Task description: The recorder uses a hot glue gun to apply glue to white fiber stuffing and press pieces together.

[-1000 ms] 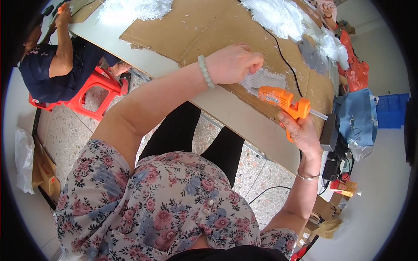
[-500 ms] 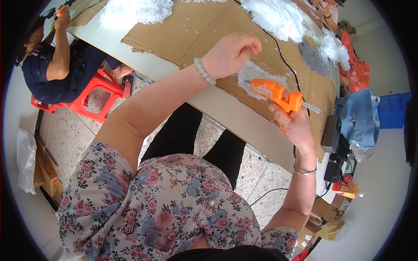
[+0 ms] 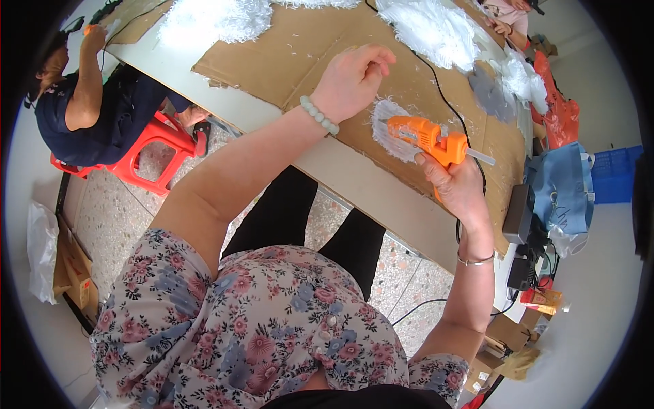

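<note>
My right hand [image 3: 458,184] is wrapped round the handle of an orange glue gun [image 3: 429,136], with a pale glue stick [image 3: 482,156] poking out of its back end. The gun's front points left, over a whitish, ridged patch [image 3: 388,116] on the brown cardboard [image 3: 306,61]. Farther left, above the cardboard, my left hand [image 3: 351,80] has its fingers curled in; whatever they may hold is hidden. A pale bead bracelet [image 3: 317,116] circles that wrist.
Heaps of white, feathery material [image 3: 436,31] lie at the back. A black cable [image 3: 446,95] crosses the cardboard. Toward the right stand a dark box [image 3: 518,213] and a blue bag [image 3: 560,191]. One person sits on a red stool [image 3: 153,146] at the left; another is at the far right.
My left hand has moved slightly up and to the left, its fingers more curled. The glue gun and my right hand have shifted a little left.
</note>
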Available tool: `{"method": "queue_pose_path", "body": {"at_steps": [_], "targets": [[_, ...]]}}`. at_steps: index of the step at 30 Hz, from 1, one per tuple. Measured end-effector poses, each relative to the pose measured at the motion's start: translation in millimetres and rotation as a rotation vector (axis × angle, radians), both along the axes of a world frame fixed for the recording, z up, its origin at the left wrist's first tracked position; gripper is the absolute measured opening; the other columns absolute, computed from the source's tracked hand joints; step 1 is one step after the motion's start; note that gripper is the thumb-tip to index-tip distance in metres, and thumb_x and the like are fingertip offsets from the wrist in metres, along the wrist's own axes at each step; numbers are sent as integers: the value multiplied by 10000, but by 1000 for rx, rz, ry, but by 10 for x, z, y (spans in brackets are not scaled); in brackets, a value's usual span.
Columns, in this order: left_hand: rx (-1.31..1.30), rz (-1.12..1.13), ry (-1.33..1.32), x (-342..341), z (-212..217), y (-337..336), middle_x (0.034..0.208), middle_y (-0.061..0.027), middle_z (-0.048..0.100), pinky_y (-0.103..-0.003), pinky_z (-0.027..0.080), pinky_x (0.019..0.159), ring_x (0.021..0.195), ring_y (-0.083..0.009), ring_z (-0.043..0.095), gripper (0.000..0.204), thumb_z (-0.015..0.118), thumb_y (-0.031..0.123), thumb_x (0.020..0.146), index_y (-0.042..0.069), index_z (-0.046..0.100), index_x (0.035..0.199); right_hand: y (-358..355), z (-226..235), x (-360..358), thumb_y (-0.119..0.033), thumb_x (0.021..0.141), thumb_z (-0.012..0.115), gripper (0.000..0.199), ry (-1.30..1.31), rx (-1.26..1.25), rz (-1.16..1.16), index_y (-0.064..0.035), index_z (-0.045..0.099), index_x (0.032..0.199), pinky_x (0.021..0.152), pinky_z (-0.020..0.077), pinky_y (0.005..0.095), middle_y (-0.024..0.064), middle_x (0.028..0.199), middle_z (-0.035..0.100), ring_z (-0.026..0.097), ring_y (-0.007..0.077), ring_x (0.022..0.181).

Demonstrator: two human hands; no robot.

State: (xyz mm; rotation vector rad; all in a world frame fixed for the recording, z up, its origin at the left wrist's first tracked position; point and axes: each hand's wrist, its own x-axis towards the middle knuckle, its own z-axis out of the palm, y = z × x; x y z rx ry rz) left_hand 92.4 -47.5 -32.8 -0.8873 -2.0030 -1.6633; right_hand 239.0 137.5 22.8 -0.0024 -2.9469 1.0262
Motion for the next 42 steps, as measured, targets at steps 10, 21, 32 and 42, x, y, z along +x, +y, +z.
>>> {"method": "queue_pose_path", "body": {"at_steps": [10, 21, 32, 42], "targets": [[48, 36, 55, -23, -29, 24, 740, -61, 631, -342, 473, 618, 665, -249, 580, 194, 498, 8, 762, 63, 598, 919, 156, -43, 115, -268, 852, 664, 340, 18, -253, -61, -9, 563, 1048, 603, 437, 228, 15, 826, 577, 540, 95, 669], [-216, -321, 349, 121, -2, 13, 720, -52, 616, -372, 473, 712, 770, -257, 568, 132, 499, -9, 744, 73, 577, 813, 503, -57, 720, -288, 857, 666, 400, -36, -471, -219, -20, 520, 1117, 605, 427, 235, 5, 795, 557, 535, 96, 672], [-410, -343, 379, 235, 1, 63, 663, -57, 564, -386, 446, 778, 776, -270, 559, 25, 528, 54, 787, 78, 527, 779, 359, -140, 637, -284, 860, 664, 326, -90, -578, -198, -36, 553, 1040, 633, 420, 241, 1, 769, 552, 530, 95, 688], [-474, -329, 421, 274, 30, 27, 699, -36, 600, -393, 430, 825, 804, -282, 563, 298, 730, 295, 663, 92, 543, 776, 377, -141, 457, -302, 868, 651, 346, -55, -475, -209, -28, 557, 1057, 605, 417, 235, -1, 760, 550, 532, 94, 670]]}}
